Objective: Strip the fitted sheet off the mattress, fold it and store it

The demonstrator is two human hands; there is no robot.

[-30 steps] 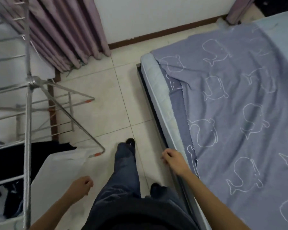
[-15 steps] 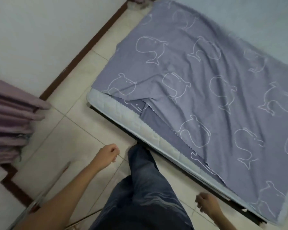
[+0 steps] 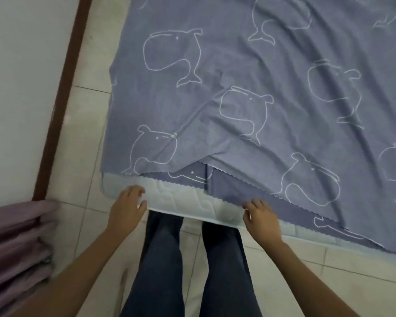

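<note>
My legs point(image 3: 160, 259) in dark jeans stand on the floor point(image 3: 89, 138) right against the near edge of the bed; my left hand point(image 3: 127, 207) lies at the near left corner of the mattress point(image 3: 183, 201), fingers relaxed and a little apart, tips on the bare quilted white padding and holding nothing; my right hand point(image 3: 261, 218) sits further along the same edge, fingers bent, tips touching the zigzag hem of the fitted sheet point(image 3: 249, 76); whether it pinches the cloth or only touches it, I cannot tell.

The sheet is a dusty blue-grey printed with white outlined whales; it lies loose and creased over the top of the mattress, its hem pulled up off the near side so that a strip of padding shows; just past my hands an upper layer lies over a lower one, leaving a notch where the lower layer peeks out.

The near hem runs from the left corner down towards the right along the mattress edge; the cloth spreads away from me and off the top and right of the view, so I cannot tell its long axis; its left edge overhangs the mattress side.

The floor is pale beige tile; folds of mauve curtain point(image 3: 16, 243) bunch at my left; beyond runs a dark brown skirting board point(image 3: 62, 92) under a white wall point(image 3: 21, 76).
</note>
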